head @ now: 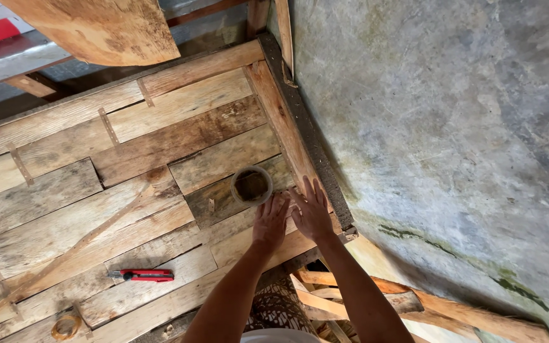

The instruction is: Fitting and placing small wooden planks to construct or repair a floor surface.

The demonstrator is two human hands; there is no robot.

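My left hand [270,221] and my right hand [312,210] lie flat, side by side, on a rough tabletop of mixed wooden planks [115,190], near its right edge. The fingers of both are spread and hold nothing. Just beyond my left fingertips stands a small round cup [251,185] with a dark inside, apart from the hand. My right hand rests on the light border plank [281,121] that runs along the table's right side.
A red and black utility knife [142,275] lies on the planks at lower left. A tape ring [65,328] sits near the bottom left edge. A grey concrete floor [452,140] fills the right. Loose wood strips [363,298] lie below the table corner. A curved board [103,28] leans at the top.
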